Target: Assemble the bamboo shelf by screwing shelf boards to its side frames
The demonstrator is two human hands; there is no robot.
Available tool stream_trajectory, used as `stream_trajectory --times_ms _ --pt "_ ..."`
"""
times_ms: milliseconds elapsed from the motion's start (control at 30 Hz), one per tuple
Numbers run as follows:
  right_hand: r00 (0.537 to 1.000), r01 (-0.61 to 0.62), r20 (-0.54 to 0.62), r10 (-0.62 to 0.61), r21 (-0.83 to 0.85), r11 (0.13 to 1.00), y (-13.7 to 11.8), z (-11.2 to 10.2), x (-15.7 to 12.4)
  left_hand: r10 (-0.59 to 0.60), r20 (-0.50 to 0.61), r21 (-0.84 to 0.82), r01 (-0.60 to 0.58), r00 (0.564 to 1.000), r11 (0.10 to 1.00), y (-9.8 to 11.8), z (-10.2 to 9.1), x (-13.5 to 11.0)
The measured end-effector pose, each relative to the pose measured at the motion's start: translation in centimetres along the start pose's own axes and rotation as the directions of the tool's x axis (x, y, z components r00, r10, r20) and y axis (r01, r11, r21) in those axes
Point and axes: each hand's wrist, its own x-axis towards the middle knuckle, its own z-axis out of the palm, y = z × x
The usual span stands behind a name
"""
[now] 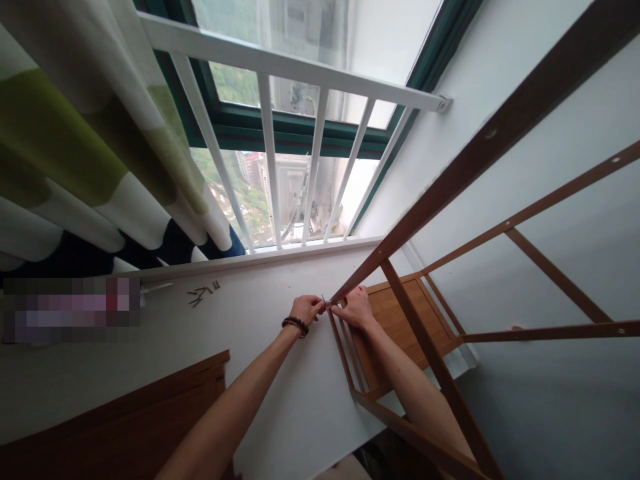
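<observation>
A brown wooden frame of slim posts and crossbars stands at the right, its long post [420, 207] slanting down to the floor. At that post's lower end, my left hand [305, 308], with a beaded bracelet on the wrist, pinches a thin metal tool [323, 298], which looks like a hex key. Its tip against the wood is too small to make out. My right hand [356, 307] is closed around the frame's low corner, just beside the left fingertips. Behind the right forearm lies a wooden slatted shelf panel [390, 303] at the frame's base.
Several small bolts [203, 292] lie on the white floor to the left. A dark wooden panel [150, 407] rests at the lower left. A blurred-out package [70, 310] lies under the curtain [100, 147]. White railing [300, 57] bars the window; a wall [550, 267] borders the right.
</observation>
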Motion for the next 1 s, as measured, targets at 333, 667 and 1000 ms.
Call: stream_trajectory --times_ms 333,667,1000 --pt "1.0 -0.002 -0.02 0.001 -0.01 1.0 0.0 0.1 -0.1 0.002 0.039 -0.237 0.008 0.999 0.971 2.1 0.3 0.5" --pt "1.0 0.003 -0.004 -0.004 -0.045 0.999 -0.2 0.0 -0.1 -0.192 0.045 -0.617 0.179 0.98 0.767 -2.0 1.5 -2.0" --pt "1.0 0.002 -0.003 -0.002 -0.075 0.997 0.0 0.2 -0.1 -0.498 0.196 -0.612 0.502 0.845 0.611 -2.0 1.0 -1.8"
